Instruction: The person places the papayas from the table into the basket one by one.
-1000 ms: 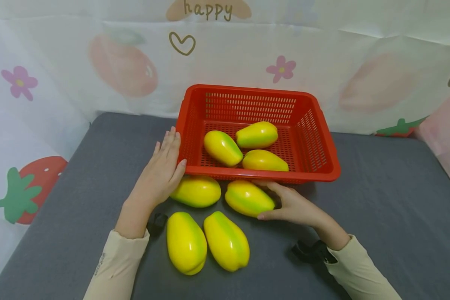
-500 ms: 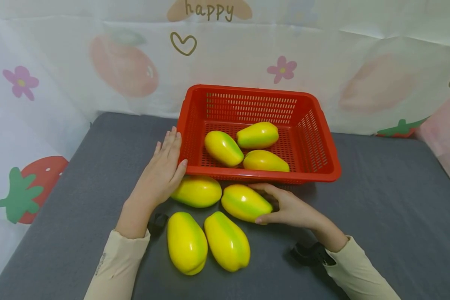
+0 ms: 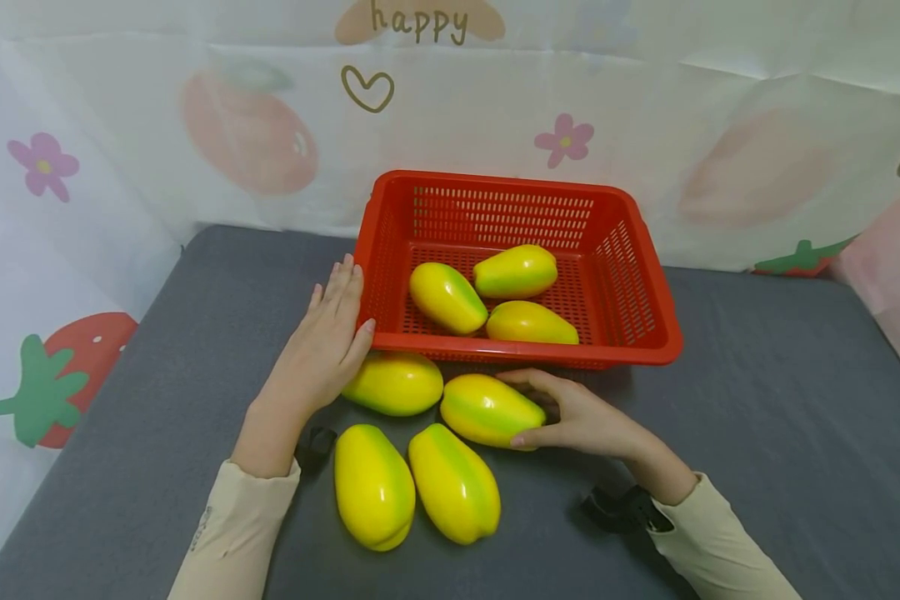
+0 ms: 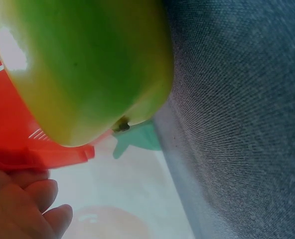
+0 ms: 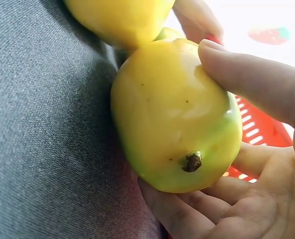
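In the head view my right hand (image 3: 585,414) grips the end of a yellow-green papaya (image 3: 487,410) lying in front of the red basket (image 3: 525,354). The right wrist view shows the thumb on one side of this papaya (image 5: 172,114) and curled fingers round the other. My left hand (image 3: 317,346) rests with straight fingers along the basket's left side, its thumb at the front corner. Beside that hand lies another papaya (image 3: 395,383), partly under the basket's front rim. It is close to the gripped papaya; I cannot tell whether they touch.
Inside the basket lie three papayas, one at the left (image 3: 447,297), one at the back (image 3: 515,272) and one at the front (image 3: 532,322). Two more papayas, a left one (image 3: 374,487) and a right one (image 3: 453,483), lie nearer me on the grey cloth (image 3: 757,417).
My right hand and the papaya it grips have shifted slightly toward me and to the left, away from the basket's front. The left hand and basket have stayed in place.
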`<action>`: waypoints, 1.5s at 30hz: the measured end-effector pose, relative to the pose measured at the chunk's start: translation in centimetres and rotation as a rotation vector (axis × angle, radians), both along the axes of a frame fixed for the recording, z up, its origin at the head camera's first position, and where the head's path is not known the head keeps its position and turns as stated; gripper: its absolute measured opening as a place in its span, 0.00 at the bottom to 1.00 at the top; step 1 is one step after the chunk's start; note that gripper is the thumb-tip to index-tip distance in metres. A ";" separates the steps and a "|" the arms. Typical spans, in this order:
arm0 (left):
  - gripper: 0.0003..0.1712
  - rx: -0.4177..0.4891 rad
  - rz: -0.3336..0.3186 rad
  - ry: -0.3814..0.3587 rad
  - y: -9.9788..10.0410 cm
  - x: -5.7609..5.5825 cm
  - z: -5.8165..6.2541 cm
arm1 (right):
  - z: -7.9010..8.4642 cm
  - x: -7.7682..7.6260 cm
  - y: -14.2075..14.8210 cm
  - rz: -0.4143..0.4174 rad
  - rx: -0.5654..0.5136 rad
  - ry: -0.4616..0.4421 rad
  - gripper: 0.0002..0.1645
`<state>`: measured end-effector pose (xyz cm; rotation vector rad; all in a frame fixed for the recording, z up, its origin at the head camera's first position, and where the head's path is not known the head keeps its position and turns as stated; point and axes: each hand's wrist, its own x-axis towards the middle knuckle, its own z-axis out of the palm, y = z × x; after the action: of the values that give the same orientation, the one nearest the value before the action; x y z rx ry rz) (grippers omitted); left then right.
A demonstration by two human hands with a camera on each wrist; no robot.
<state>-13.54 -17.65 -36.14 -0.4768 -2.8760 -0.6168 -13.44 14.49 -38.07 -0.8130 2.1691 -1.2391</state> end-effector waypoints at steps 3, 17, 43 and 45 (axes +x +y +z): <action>0.37 -0.002 -0.001 0.004 0.0 -0.1 0.0 | 0.0 0.0 0.0 -0.002 -0.014 -0.008 0.43; 0.37 0.005 -0.010 -0.002 0.2 -0.2 -0.1 | 1.3 0.3 1.0 -0.001 -0.054 -0.031 0.41; 0.38 0.000 0.006 -0.003 0.0 -0.1 0.0 | 3.8 1.3 1.7 0.063 -0.215 -0.008 0.38; 0.38 0.000 0.006 -0.002 0.0 -0.1 0.0 | 3.9 1.3 1.7 0.060 -0.225 -0.007 0.38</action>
<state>-13.64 -17.64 -36.12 -0.4679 -2.8785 -0.6160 -12.10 16.24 -34.19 -0.9547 2.0081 -1.4708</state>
